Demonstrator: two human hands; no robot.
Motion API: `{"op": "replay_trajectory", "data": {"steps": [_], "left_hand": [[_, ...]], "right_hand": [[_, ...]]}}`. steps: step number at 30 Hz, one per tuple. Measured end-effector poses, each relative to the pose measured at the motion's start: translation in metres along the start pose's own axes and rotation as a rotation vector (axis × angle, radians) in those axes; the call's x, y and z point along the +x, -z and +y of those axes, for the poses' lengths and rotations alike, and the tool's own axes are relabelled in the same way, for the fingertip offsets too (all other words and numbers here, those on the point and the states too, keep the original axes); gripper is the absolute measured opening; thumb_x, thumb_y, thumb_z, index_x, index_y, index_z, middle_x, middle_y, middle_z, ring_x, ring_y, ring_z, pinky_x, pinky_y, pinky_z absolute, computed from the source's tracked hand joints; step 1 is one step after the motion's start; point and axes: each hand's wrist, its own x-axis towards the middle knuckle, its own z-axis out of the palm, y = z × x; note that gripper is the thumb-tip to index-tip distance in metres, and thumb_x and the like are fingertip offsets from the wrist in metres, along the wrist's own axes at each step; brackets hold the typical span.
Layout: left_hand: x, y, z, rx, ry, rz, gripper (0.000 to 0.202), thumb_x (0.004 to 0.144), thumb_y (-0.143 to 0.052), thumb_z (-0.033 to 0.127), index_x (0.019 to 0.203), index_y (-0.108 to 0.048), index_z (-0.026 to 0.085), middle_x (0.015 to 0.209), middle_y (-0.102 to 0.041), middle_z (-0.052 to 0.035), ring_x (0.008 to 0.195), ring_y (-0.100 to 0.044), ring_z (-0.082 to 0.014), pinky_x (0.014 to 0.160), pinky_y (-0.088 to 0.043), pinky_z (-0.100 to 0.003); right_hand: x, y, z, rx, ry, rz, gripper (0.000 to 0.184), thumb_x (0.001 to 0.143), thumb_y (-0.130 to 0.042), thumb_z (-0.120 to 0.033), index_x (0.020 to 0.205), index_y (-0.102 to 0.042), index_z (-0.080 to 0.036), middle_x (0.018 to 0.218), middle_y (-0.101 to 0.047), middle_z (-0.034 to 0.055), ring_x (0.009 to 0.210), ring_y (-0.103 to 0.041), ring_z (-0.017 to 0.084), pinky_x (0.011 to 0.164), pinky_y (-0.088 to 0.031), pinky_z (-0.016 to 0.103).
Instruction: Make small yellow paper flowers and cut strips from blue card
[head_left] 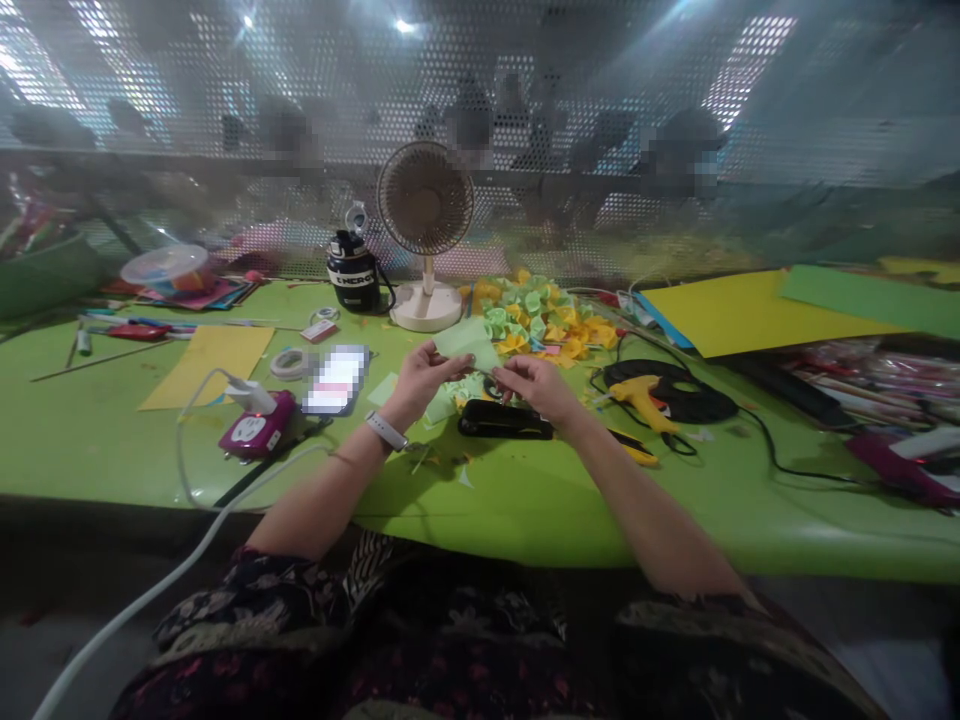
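Note:
My left hand [421, 380] and my right hand [536, 385] are raised above a green table [525, 500], each pinching one edge of a pale green paper piece [466, 343] held between them. My left wrist wears a white watch [387, 430]. Under the hands lie more pale green paper pieces [442, 402] and a black stapler [504, 420]. Just behind is a heap of green and yellow paper flowers [536, 315].
A yellow glue gun [643, 397] lies on a coiled black cable at right, with yellow sheets [739, 310] and green sheets [870, 295] behind. A small desk fan [425, 230], black bottle [352, 272], tape roll [289, 363], phone [336, 380] and pink power strip [253, 430] stand left of centre.

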Motion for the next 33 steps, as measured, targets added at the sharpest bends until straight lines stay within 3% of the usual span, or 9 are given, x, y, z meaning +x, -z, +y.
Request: {"op": "replay_trajectory", "data": {"steps": [10, 18, 24, 33], "left_hand": [[0.000, 0.000, 0.003, -0.030, -0.005, 0.007, 0.053, 0.053, -0.096, 0.036, 0.084, -0.060, 0.013, 0.071, -0.074, -0.0030, 0.067, -0.072, -0.0140, 0.069, -0.057, -0.026], [0.008, 0.010, 0.010, -0.082, 0.014, 0.160, 0.053, 0.058, -0.095, 0.024, 0.096, -0.058, 0.015, 0.071, -0.073, 0.0017, 0.068, -0.073, -0.0129, 0.073, -0.059, -0.026], [0.008, 0.011, 0.017, -0.065, -0.034, 0.140, 0.048, 0.060, -0.094, 0.024, 0.094, -0.060, 0.017, 0.069, -0.072, 0.0030, 0.066, -0.073, -0.0124, 0.070, -0.058, -0.024], [0.005, 0.018, 0.039, 0.091, -0.086, 0.066, 0.039, 0.067, -0.091, 0.026, 0.095, -0.064, 0.016, 0.079, -0.075, -0.0019, 0.073, -0.075, -0.0162, 0.064, -0.055, -0.024]], "right_hand": [[0.000, -0.002, 0.000, -0.026, 0.035, 0.003, 0.059, 0.065, -0.073, -0.078, 0.068, -0.060, -0.021, 0.064, -0.064, -0.0003, 0.049, -0.057, 0.012, 0.051, -0.052, 0.028], [0.000, 0.001, -0.001, -0.029, 0.040, 0.034, 0.060, 0.064, -0.073, -0.079, 0.067, -0.060, -0.020, 0.062, -0.063, -0.0004, 0.049, -0.056, 0.011, 0.051, -0.050, 0.026], [0.000, 0.002, -0.004, -0.013, 0.044, 0.066, 0.060, 0.062, -0.075, -0.078, 0.066, -0.060, -0.020, 0.062, -0.064, 0.0002, 0.047, -0.056, 0.011, 0.048, -0.050, 0.026], [-0.002, 0.000, -0.007, 0.031, 0.092, 0.165, 0.056, 0.065, -0.077, -0.074, 0.070, -0.061, -0.021, 0.064, -0.065, 0.0002, 0.048, -0.055, 0.010, 0.048, -0.048, 0.025]]}}
